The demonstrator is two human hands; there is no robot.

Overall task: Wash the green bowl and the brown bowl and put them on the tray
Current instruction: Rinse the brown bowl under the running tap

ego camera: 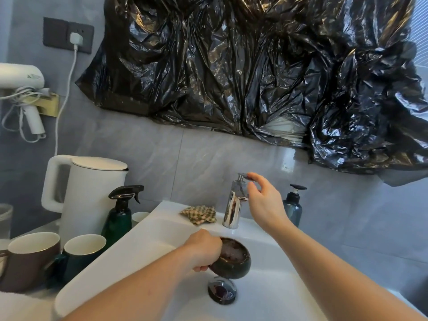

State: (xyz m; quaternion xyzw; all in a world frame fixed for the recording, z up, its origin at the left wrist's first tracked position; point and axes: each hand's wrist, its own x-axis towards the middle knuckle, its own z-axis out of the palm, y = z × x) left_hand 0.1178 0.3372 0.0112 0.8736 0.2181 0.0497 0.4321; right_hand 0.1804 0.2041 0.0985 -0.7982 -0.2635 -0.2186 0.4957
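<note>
My left hand (203,250) grips the rim of the brown bowl (232,259) and holds it inside the white sink (143,246), just above the chrome drain plug (221,290). The bowl sits under the chrome faucet (234,205) and has water in it. My right hand (261,200) is raised at the faucet, fingertips pinching its top lever. A dark green cup (81,256) and a brown cup (30,258) stand on the counter to the left of the sink. No tray is in view.
A white kettle (88,193) and a dark green spray bottle (120,214) stand at the left. A checked cloth (199,214) lies on the sink's back ledge. A blue pump bottle (293,207) stands right of the faucet. Black plastic (254,66) covers the wall; a hair dryer (20,89) hangs at far left.
</note>
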